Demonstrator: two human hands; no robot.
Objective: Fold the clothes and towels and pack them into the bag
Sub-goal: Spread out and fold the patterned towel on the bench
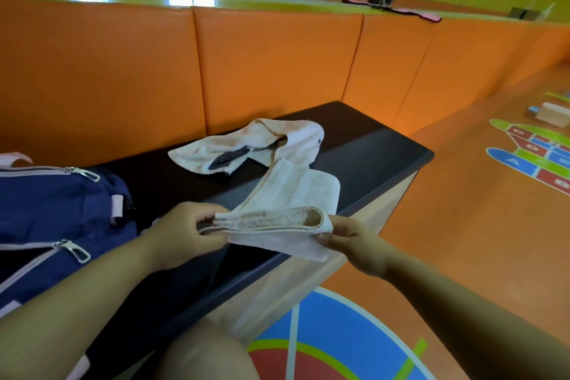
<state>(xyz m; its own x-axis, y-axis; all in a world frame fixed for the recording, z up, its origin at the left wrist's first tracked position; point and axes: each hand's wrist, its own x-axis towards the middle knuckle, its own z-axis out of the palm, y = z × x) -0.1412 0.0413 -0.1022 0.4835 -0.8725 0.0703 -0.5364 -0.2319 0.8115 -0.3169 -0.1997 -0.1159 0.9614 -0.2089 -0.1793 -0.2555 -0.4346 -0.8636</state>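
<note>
Left hand [185, 233] and right hand [351, 244] pinch the folded towel [283, 213]; bag [55, 210] (cut off left).

Two bare hands are shown, the left hand [185, 234] and the right hand [354, 244]. The left forearm [92, 296] and the right forearm [462, 308] are seen uncovered from the wrist to the picture's edge. A bare knee [206, 352] is seen between them. A short, pale nail is made out on one fingertip [321, 238] of the right hand.
</note>
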